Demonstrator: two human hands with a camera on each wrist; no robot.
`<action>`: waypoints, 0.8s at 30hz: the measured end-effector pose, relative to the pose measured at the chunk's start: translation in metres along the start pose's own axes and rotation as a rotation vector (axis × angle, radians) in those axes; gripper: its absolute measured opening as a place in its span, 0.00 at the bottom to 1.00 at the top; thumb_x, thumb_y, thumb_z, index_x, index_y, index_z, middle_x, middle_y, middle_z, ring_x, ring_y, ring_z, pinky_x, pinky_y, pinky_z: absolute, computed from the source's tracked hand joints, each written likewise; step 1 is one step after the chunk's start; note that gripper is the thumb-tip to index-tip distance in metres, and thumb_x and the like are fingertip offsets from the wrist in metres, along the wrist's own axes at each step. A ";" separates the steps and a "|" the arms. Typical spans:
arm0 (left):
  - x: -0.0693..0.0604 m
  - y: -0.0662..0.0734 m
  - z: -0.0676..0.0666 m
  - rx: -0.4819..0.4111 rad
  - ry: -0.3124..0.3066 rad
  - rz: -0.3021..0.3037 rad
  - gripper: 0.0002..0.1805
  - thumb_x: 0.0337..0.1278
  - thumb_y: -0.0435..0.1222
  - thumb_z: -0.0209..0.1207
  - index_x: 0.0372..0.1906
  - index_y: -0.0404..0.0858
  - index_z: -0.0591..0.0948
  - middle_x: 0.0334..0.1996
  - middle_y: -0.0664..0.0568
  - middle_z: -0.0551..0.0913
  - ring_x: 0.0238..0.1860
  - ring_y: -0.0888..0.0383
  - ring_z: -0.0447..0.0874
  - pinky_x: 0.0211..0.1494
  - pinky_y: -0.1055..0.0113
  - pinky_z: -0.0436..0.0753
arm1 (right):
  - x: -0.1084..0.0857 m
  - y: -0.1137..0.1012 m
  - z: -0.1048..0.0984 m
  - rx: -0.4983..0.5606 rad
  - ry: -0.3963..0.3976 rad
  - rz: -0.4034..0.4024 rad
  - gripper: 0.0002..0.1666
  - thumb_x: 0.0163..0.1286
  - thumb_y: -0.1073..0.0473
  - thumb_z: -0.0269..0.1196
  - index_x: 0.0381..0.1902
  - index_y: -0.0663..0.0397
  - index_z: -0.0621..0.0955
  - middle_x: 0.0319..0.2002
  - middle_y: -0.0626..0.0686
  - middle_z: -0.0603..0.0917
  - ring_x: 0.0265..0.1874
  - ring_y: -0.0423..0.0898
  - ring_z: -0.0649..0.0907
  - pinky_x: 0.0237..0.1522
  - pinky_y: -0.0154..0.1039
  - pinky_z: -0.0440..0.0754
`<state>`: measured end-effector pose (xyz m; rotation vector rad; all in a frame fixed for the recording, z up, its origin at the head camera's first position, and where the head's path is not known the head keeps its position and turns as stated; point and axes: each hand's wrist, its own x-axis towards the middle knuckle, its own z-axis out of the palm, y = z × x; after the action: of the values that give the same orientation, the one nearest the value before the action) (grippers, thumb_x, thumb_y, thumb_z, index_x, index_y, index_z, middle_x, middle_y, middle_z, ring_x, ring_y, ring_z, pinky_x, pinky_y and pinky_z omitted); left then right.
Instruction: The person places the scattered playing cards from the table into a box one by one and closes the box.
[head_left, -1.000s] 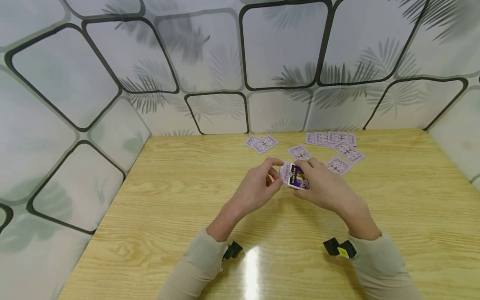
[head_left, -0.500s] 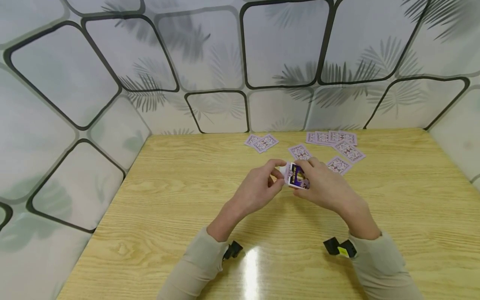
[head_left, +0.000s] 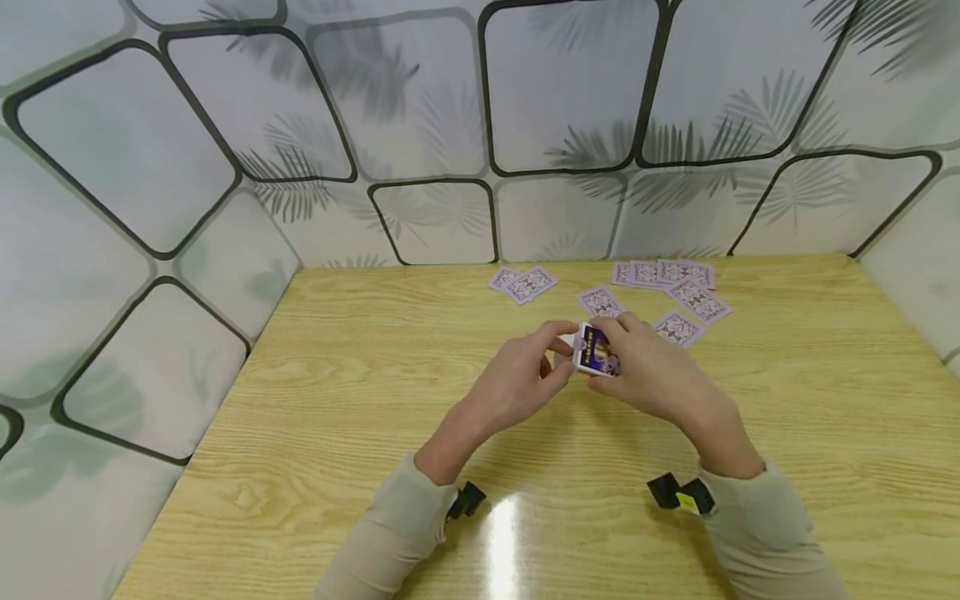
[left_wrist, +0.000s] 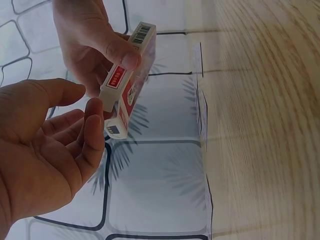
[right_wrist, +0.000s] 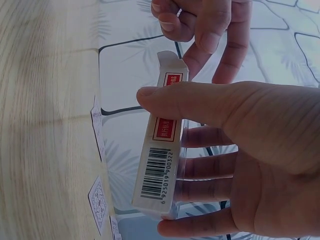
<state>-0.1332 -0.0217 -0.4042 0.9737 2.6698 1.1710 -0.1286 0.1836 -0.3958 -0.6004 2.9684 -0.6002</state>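
- Holding the card box [head_left: 597, 352] above the table [head_left: 337, 367], your right hand [head_left: 651, 362] clamped around it.
- Your left hand [head_left: 517, 379] sits by the raised flap [right_wrist: 170, 61], thumb and fingers apart; can't tell if they touch it.
- Loose cards [head_left: 698, 301] lie beyond.
- Step looks like filling or closing the box; can't tell which.
- Next move probably calls for right hand steady, left guiding the flap.

Tilted card box [head_left: 596, 350], seemingly open-ended
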 end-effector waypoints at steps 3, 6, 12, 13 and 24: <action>0.000 0.001 0.000 0.008 -0.002 0.016 0.25 0.71 0.34 0.55 0.70 0.39 0.68 0.49 0.47 0.86 0.24 0.66 0.75 0.24 0.75 0.74 | 0.000 0.000 0.000 -0.001 0.000 -0.001 0.42 0.60 0.53 0.73 0.67 0.63 0.69 0.52 0.64 0.76 0.41 0.53 0.78 0.35 0.47 0.80; 0.000 0.001 0.000 0.011 -0.003 0.023 0.25 0.71 0.35 0.55 0.70 0.39 0.68 0.49 0.47 0.86 0.24 0.66 0.75 0.24 0.75 0.74 | 0.000 0.000 -0.001 -0.005 -0.002 -0.002 0.42 0.61 0.53 0.73 0.67 0.63 0.69 0.52 0.64 0.76 0.41 0.53 0.79 0.36 0.48 0.81; 0.000 0.002 0.000 0.017 -0.002 0.034 0.25 0.71 0.35 0.55 0.70 0.40 0.68 0.48 0.47 0.85 0.25 0.65 0.75 0.24 0.74 0.74 | -0.001 0.000 -0.002 -0.009 -0.005 0.004 0.42 0.61 0.53 0.73 0.68 0.63 0.69 0.52 0.64 0.76 0.42 0.53 0.79 0.36 0.48 0.81; 0.000 0.002 0.000 0.019 -0.002 0.036 0.25 0.71 0.35 0.55 0.70 0.40 0.68 0.48 0.47 0.85 0.25 0.65 0.75 0.25 0.74 0.74 | -0.001 0.000 -0.002 -0.009 -0.005 0.004 0.42 0.61 0.53 0.73 0.68 0.63 0.69 0.52 0.64 0.76 0.42 0.53 0.79 0.36 0.48 0.81; 0.001 0.001 -0.001 0.013 0.002 0.044 0.25 0.71 0.35 0.56 0.69 0.39 0.69 0.47 0.48 0.85 0.26 0.65 0.76 0.26 0.74 0.75 | -0.001 0.001 -0.002 -0.014 0.000 -0.004 0.42 0.60 0.53 0.73 0.67 0.63 0.69 0.52 0.64 0.77 0.41 0.53 0.79 0.34 0.47 0.81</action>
<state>-0.1332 -0.0212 -0.4027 1.0392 2.6745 1.1646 -0.1283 0.1851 -0.3942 -0.6072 2.9747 -0.5795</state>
